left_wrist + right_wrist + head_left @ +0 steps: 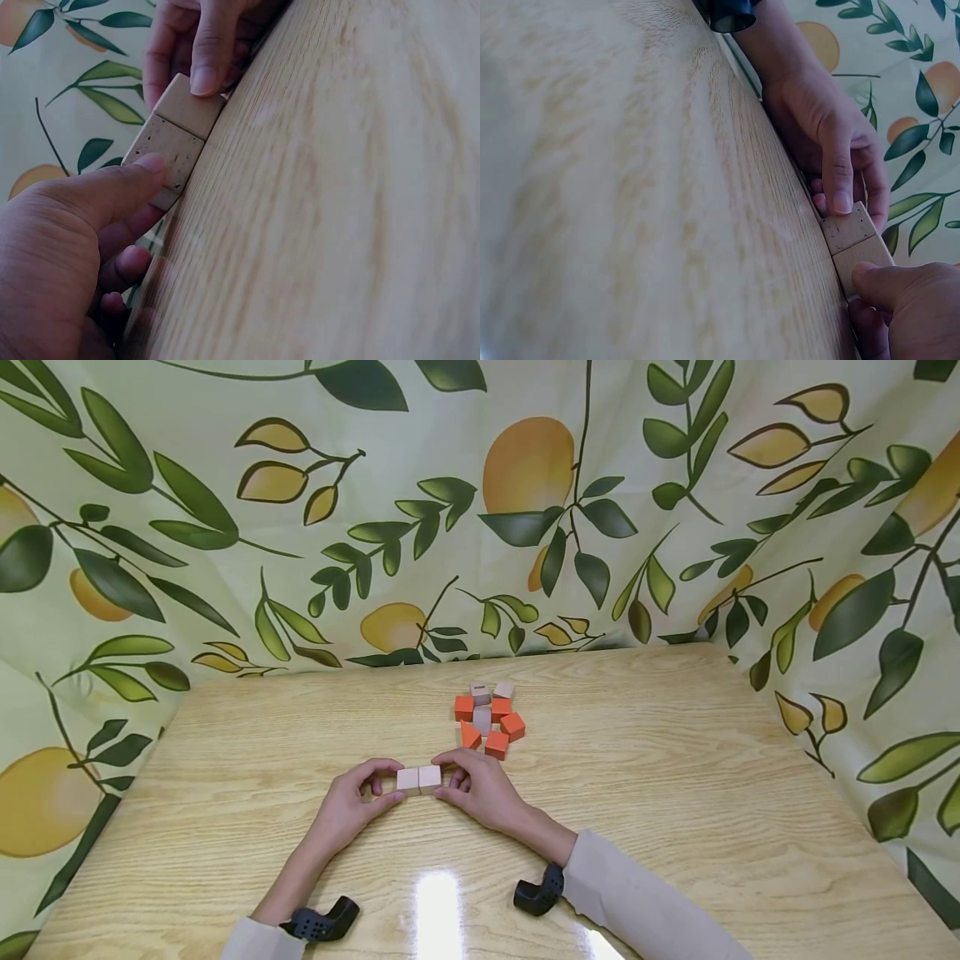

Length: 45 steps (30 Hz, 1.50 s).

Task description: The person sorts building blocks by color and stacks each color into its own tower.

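Two pale wooden cubes stand side by side on the table, their faces meeting in a thin seam. My left hand (351, 797) pinches the left cube (408, 781) between thumb and fingers. From the other side, my right hand (480, 789) grips the right cube (430, 778) the same way. In the left wrist view, the left thumb (142, 178) lies on a face of the left cube, which is speckled with small dark pits. The right cube (861, 259) looks smoother in the right wrist view, with the right thumb on its near face.
Just beyond my right hand is a loose cluster of blocks: several orange cubes (497, 744), an orange triangular block (469, 736) and pale wooden blocks (482, 720). The wooden table (247, 735) ends at a fabric backdrop (420, 443) printed with leaves and fruit.
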Each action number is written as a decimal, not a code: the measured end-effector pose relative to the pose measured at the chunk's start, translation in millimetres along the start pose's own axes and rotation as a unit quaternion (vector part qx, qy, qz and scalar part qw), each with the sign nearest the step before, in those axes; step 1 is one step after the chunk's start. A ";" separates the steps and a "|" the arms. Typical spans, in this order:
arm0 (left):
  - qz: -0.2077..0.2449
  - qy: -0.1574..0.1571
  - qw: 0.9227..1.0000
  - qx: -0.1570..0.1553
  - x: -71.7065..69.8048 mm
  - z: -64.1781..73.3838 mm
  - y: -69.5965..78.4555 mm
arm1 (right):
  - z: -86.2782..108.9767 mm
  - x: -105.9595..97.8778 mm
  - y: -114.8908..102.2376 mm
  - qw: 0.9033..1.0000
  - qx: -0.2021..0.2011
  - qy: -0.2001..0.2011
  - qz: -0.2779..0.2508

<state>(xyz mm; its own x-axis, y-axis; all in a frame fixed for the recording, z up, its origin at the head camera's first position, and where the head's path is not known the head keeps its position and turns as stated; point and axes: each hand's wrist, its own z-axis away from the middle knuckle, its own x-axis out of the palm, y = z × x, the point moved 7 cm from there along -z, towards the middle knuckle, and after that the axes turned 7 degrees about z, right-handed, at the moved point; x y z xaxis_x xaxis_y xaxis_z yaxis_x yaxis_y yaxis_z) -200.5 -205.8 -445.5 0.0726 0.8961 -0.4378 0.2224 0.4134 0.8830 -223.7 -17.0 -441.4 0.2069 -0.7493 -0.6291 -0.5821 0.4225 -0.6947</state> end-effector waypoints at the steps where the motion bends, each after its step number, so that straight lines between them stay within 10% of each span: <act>1: 0.001 -0.001 1.000 0.001 0.1 -0.1 0.3 | 0.0 -0.1 0.0 1.000 0.000 0.000 0.000; 28: -0.004 0.002 1.000 -0.002 -0.3 -2.7 1.8 | -0.4 -11.6 -6.6 1.000 -0.011 0.027 -0.003; 45: 0.002 0.005 1.000 0.008 0.0 -0.1 3.4 | -15.0 -67.3 0.7 0.994 0.016 0.099 -0.050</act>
<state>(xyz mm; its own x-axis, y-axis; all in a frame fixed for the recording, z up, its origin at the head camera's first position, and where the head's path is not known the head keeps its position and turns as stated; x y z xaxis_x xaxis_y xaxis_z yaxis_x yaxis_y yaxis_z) -199.8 -204.4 -442.5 0.0636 0.8990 -0.4332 0.2374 0.4080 0.8816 -249.8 26.1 -394.3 0.1008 -0.8726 -0.4779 -0.5398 0.3555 -0.7630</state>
